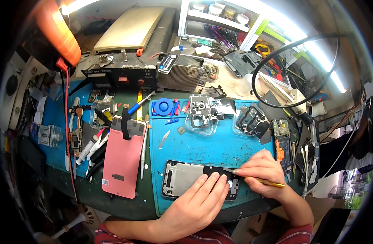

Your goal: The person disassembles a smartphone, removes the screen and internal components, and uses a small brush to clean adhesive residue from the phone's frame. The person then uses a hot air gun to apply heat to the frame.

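Note:
A phone frame (174, 179) with a silver plate and a black section lies on the blue mat at the lower middle. My left hand (198, 199) rests over it, fingers stretched out flat, fingertips pressed on the black section. My right hand (261, 175) grips a slim tool with a brass-coloured handle (274, 184), its pale tip at the black section's upper edge beside my left fingertips. To the left of the frame lies a pink-backed screen assembly (123, 158) with a dark ribbon at its upper end.
Behind are plastic trays of parts (200, 126) (245, 130), a blue reel (163, 107) and a boxy machine (117, 77). A phone body (282, 146) lies at the right. Tools and syringes (89, 148) clutter the left. A black cable loop (267, 103) arches over the back right.

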A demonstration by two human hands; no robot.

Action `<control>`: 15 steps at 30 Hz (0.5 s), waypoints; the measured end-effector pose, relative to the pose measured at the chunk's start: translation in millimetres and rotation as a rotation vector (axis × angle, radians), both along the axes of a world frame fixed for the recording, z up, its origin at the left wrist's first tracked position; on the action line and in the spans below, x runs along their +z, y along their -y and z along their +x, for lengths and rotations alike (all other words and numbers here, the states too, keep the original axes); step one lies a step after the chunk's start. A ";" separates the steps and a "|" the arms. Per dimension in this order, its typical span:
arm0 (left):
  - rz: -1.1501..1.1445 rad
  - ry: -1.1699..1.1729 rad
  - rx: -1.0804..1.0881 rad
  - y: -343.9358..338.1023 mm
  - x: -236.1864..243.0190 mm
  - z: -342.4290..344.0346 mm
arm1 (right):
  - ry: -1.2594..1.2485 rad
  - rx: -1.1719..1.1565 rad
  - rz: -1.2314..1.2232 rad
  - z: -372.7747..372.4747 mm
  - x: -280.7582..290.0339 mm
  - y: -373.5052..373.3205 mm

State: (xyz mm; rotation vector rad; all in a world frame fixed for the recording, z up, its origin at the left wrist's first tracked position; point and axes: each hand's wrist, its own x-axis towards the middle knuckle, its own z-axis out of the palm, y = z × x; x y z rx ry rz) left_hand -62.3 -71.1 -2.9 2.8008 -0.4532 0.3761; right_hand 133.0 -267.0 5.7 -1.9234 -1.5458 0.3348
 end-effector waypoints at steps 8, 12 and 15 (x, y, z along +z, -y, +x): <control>-0.019 0.012 0.000 -1.2 -2.5 0.6 | -0.021 -0.044 0.002 1.5 -1.5 11.1; -0.011 0.006 0.001 -0.1 -0.7 1.3 | 0.001 -0.025 0.008 -2.4 0.8 -5.7; -0.031 0.011 -0.005 -0.8 -1.9 1.6 | -0.034 -0.005 0.028 -4.7 -0.5 -18.4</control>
